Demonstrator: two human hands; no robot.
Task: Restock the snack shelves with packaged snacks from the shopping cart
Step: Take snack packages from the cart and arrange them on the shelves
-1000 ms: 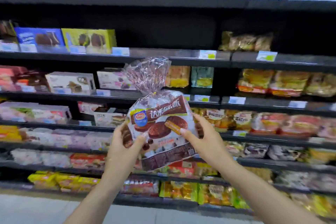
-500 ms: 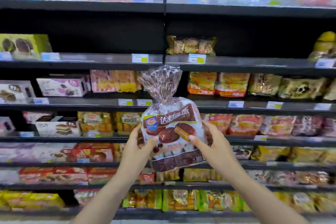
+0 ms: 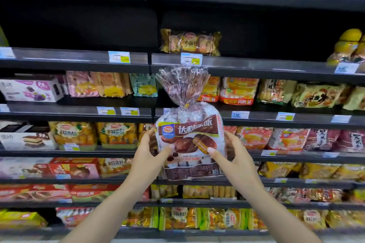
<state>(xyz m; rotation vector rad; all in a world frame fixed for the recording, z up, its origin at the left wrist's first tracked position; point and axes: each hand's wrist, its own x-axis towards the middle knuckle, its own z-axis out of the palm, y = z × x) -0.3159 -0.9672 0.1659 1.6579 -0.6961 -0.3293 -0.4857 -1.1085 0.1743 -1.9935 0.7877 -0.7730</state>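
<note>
I hold a clear bag of chocolate pies [image 3: 189, 136] upright in front of the shelves; it has a brown label and a tied, crinkled top. My left hand [image 3: 147, 156] grips its left side, thumb on the front. My right hand [image 3: 231, 156] grips its right side, thumb across the front. The black snack shelves [image 3: 79, 61] fill the view behind it. The shopping cart is not in view.
A lone pack of small breads [image 3: 190, 42] lies on the second shelf, with dark bare shelf space to its left and right. Lower shelves [image 3: 296, 119] are packed with bagged and boxed snacks. Price tags line the shelf edges. The floor shows at the bottom.
The view has shifted to the right along the shelves. The bag stays upright between both hands and now sits lower against the shelf rows, with the bread pack above it.
</note>
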